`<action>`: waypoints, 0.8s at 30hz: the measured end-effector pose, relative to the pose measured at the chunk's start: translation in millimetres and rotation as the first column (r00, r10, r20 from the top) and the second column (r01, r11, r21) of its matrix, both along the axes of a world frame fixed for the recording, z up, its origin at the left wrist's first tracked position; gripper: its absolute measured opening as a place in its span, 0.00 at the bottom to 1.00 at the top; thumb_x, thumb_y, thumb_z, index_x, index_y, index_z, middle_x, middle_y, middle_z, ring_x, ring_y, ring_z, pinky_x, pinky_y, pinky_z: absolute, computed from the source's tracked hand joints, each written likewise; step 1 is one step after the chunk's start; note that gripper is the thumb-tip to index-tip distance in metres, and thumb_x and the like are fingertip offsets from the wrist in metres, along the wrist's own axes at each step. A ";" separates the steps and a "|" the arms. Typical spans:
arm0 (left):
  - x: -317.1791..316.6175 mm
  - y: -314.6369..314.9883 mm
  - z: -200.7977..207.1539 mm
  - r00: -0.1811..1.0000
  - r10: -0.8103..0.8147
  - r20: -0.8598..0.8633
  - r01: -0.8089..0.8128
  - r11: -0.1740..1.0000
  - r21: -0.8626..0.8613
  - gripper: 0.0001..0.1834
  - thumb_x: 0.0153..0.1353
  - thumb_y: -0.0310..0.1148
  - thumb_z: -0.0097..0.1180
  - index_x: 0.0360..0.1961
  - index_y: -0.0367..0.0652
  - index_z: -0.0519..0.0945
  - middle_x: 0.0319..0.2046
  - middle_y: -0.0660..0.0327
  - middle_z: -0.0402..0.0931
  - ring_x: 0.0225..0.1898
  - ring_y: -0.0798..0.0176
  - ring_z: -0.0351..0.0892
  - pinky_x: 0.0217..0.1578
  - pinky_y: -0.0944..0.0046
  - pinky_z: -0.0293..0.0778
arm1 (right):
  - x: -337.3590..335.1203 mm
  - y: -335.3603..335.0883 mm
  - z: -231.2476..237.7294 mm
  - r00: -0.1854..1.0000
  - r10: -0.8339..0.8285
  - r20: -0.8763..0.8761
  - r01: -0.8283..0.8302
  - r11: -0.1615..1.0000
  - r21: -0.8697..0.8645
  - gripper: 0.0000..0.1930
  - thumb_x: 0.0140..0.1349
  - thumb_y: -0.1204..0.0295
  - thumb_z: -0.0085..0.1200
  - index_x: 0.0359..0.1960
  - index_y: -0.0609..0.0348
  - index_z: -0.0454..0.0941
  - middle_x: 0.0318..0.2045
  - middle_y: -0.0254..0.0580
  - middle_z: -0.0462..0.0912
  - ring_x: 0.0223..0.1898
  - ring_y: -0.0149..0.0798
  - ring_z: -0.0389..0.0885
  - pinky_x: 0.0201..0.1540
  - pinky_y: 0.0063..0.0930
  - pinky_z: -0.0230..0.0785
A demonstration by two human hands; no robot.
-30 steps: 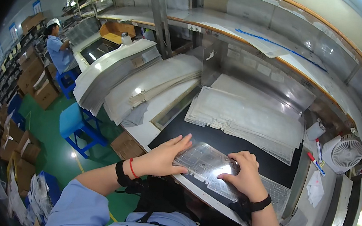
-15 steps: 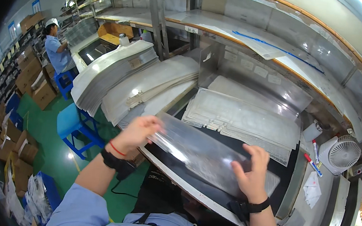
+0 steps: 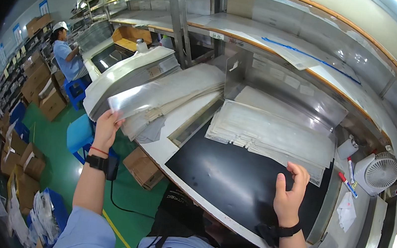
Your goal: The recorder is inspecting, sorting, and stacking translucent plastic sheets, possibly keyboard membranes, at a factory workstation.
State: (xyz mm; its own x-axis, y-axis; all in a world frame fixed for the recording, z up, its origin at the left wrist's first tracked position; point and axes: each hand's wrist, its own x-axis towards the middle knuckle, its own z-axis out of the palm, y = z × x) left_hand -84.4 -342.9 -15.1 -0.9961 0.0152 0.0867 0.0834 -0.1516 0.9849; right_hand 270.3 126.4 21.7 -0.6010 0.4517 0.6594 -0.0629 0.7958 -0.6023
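My left hand (image 3: 106, 134) pinches the near corner of a clear plastic sheet (image 3: 137, 97) between thumb and fingers. That sheet lies over the fanned pile of similar sheets (image 3: 181, 102) at the left of the bench. Over the right part of a black mat (image 3: 217, 171), my right hand (image 3: 290, 199) is held with its fingers apart and nothing in it. Beyond that hand, a stack of hazy, translucent sheets (image 3: 272, 132) rests on the mat's far side, in front of a metal backplate (image 3: 294, 99).
A taller stack of sheets (image 3: 125, 74) stands farther left. On the right are a white fan (image 3: 376, 172), markers (image 3: 347, 185) and a crumpled white tissue (image 3: 346, 212). Shelves (image 3: 288, 48) overhang the bench. A blue stool (image 3: 82, 134) and a cardboard box (image 3: 143, 168) stand left; a co-worker (image 3: 67, 56) sits beyond.
The clear sheet has gone from above the black mat to the left pile, carried by my left hand. My right hand has let go of it and moved slightly right.
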 end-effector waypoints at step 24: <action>-51.2 -94.7 22.4 0.970 0.238 0.048 -0.241 0.968 0.069 0.33 0.71 0.59 0.54 0.63 0.42 0.76 0.62 0.60 0.75 0.62 0.58 0.72 0.62 0.57 0.63 | 1.7 12.2 -8.8 0.997 0.014 0.073 -0.007 0.995 -0.101 0.11 0.66 0.72 0.57 0.48 0.61 0.79 0.43 0.38 0.77 0.45 0.35 0.74 0.50 0.27 0.66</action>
State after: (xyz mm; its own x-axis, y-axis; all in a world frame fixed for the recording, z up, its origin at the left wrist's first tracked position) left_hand -135.6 -437.6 7.3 -0.9726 -0.2289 0.0398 0.0879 -0.2039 0.9750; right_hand 272.0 138.5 12.9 -0.6515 0.5065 0.5648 -0.0234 0.7307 -0.6823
